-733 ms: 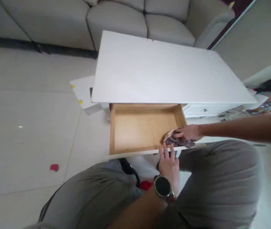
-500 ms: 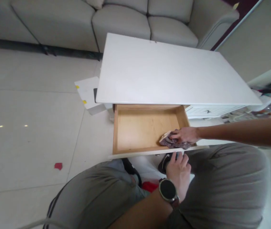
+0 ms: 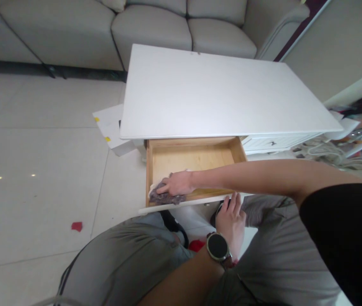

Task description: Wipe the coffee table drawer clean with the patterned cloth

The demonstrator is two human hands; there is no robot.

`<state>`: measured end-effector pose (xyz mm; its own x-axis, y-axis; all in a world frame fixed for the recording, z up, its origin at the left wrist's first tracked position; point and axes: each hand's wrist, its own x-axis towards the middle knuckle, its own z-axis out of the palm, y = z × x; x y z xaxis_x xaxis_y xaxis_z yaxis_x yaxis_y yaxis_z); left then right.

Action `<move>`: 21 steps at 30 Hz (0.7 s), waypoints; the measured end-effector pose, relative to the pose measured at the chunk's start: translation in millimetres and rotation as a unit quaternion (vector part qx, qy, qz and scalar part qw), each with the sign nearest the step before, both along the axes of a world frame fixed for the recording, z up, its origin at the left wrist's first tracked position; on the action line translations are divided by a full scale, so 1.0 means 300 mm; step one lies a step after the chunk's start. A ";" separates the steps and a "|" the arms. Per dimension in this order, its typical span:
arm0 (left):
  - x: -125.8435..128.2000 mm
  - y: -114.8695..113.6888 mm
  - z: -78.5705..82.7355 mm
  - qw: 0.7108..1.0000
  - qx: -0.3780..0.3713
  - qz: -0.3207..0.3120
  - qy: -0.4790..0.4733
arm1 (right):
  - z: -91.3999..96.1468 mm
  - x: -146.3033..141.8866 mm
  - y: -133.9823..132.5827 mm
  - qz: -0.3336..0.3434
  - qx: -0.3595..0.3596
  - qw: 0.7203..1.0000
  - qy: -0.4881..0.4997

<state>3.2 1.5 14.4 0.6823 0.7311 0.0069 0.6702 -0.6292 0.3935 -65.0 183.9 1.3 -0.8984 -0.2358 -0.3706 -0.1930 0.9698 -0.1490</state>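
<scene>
Cloth (image 3: 168, 199), crumpled, mottled grey-purple with a paler edge, lies bunched beneath the right hand (image 3: 179, 183), whose grip is clamped on it. It sits in the near left corner of the open wooden drawer (image 3: 196, 159), against the front wall. The left hand (image 3: 231, 221), its fingers slightly apart, is at the drawer's front edge. Beyond stretches the white table (image 3: 222, 97), then a grey sofa (image 3: 155, 36).

Drawer (image 3: 196, 158) with cloth (image 3: 165, 197), floor (image 3: 47, 157) with red scrap (image 3: 76, 226)
</scene>
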 end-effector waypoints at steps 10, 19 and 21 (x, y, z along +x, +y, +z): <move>-0.014 0.019 -0.009 0.999 -0.012 0.032 -0.010 | 0.015 0.151 0.014 0.000 0.005 1.000 -0.024; -0.026 0.014 0.016 0.994 -0.068 -0.065 -0.061 | 0.065 0.778 0.067 -0.072 -0.035 0.981 -0.180; -0.028 0.024 0.021 0.994 -0.073 -0.054 -0.054 | 0.069 0.916 0.073 -0.202 0.033 0.966 -0.161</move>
